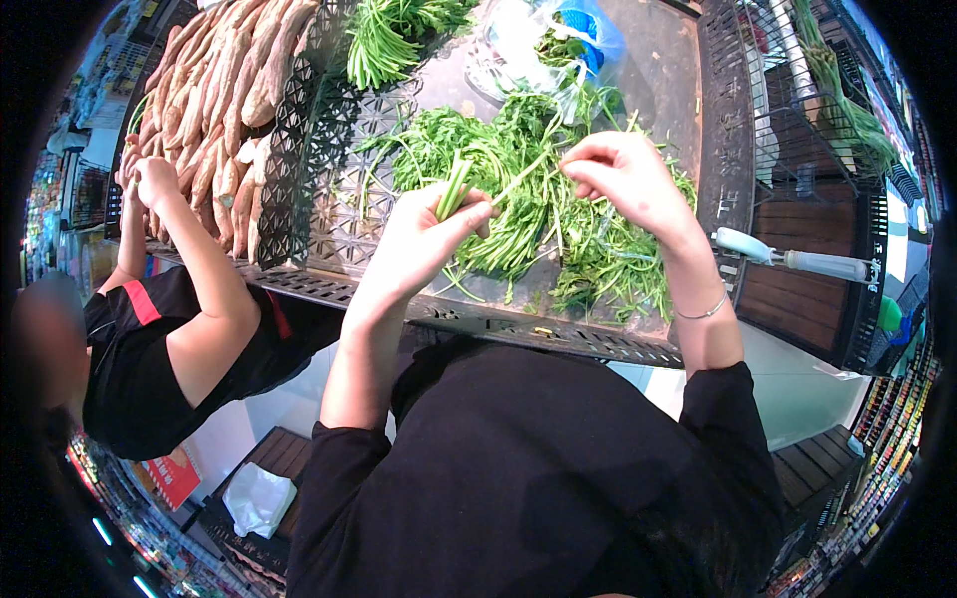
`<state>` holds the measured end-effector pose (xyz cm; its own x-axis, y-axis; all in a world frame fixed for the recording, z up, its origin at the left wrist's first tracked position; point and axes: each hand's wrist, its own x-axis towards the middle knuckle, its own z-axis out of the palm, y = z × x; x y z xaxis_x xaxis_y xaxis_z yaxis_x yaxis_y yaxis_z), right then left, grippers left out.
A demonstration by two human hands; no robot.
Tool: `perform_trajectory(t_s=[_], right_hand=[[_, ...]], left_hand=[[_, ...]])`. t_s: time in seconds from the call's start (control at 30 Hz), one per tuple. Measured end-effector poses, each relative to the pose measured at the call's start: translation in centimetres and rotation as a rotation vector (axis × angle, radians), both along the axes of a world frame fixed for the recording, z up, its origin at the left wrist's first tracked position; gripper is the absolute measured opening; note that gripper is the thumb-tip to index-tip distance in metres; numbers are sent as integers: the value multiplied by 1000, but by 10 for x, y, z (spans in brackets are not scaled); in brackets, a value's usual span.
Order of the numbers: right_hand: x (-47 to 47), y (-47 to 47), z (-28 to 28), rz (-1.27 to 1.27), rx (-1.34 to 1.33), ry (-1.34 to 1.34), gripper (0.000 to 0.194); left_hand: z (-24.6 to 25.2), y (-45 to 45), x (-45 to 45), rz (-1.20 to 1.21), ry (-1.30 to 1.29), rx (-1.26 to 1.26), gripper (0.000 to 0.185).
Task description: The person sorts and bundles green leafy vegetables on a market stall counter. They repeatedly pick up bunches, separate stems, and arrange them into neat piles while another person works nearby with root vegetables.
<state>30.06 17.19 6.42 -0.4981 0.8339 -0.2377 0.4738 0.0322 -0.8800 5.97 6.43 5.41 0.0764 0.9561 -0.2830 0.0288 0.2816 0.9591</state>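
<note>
My left hand [426,235] is closed around a small bunch of cut green stems [454,187], their ends pointing up. From its fingertips a longer pale stem [523,179] reaches toward my right hand [620,176]. The right thumb and forefinger are pinched together close to that stem; whether they grip something thin cannot be made out. Under both hands lies a loose heap of leafy greens [493,243], resembling celery, in a black plastic display crate [359,243]. More leaves and thin stems spread below the right wrist.
Behind the heap sits a clear plastic bag [516,56] with blue material and greens. Another bunch [381,52] lies at the far left. Sweet potatoes [217,112] fill the neighbouring crate, where a co-worker's hands [153,179] are busy. A white-handled tool [792,258] rests at right.
</note>
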Motion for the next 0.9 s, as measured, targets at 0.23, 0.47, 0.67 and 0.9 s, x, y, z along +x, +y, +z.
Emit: perform_trajectory(t_s=[0.23,0.47,0.67,0.9], right_hand=[[-11,-26,-5,138,761,-69,35],[-31,-25,4,255,219,222,10],[-41,-25,10,269,-43,460,11],[-19,1,4,167,-37,128,24]], left_hand=[[4,1,-1,-57,-128,-57,20],[14,0,-17,-99,-311,-234,21],[9,-1,-17,-100,-424,-172,24],[5,-2,-33,50,-707,-155,21]])
